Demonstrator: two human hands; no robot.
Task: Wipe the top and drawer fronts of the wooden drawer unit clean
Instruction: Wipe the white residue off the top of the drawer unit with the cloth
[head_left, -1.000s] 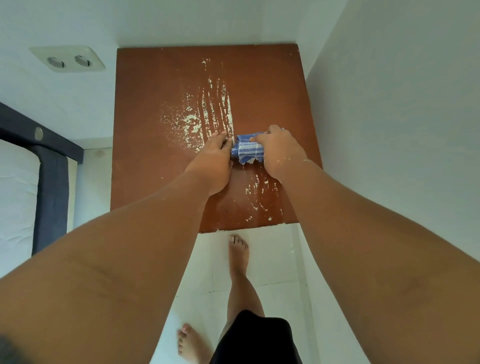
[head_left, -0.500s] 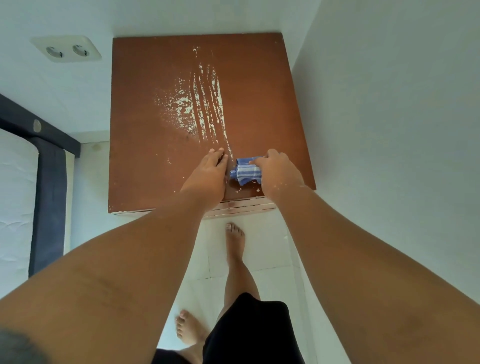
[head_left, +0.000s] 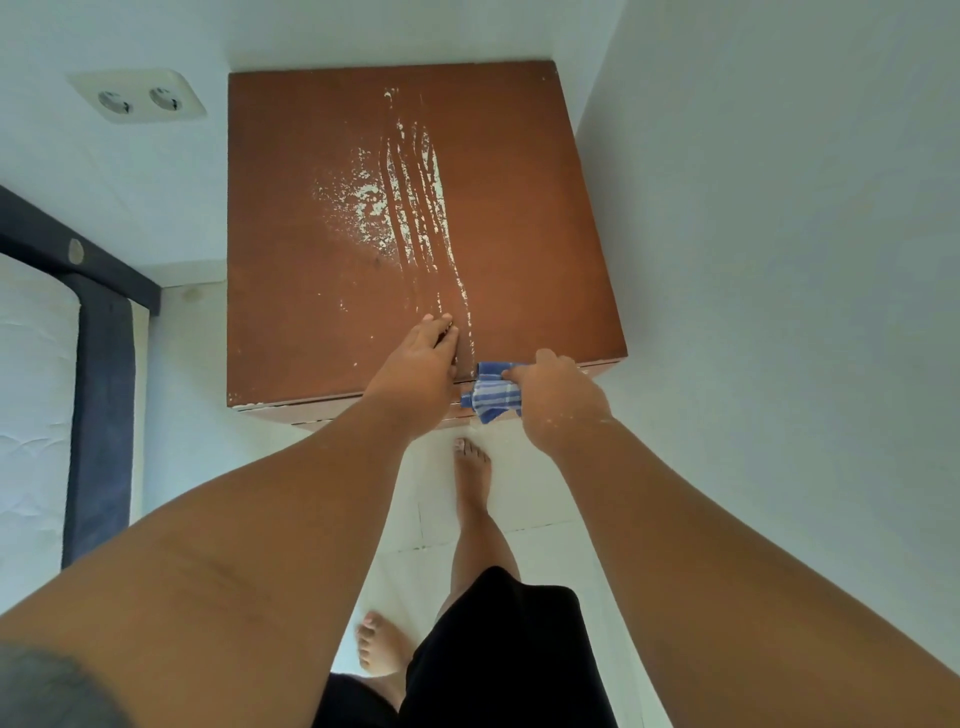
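The brown wooden drawer unit (head_left: 519, 208) stands in a corner, seen from above. White powder (head_left: 405, 197) lies streaked down the middle of its top, with long wiped tracks running toward the front edge. My right hand (head_left: 558, 402) is closed on a bunched blue-and-white striped cloth (head_left: 491, 395), which hangs over the front edge of the top. My left hand (head_left: 421, 364) rests flat near that edge, just left of the cloth, fingers together and holding nothing. Only a thin strip of the drawer fronts shows beneath the top.
A white wall (head_left: 779, 260) runs close along the unit's right side. A double wall socket (head_left: 137, 98) sits at the upper left. A dark bed frame with a white mattress (head_left: 98, 389) stands at the left. My bare feet (head_left: 470, 462) are on white floor tiles.
Both hands have dragged the cloth from the middle of the top toward me to the front edge, leaving long streaks in the powder. The powder near the front is gone.
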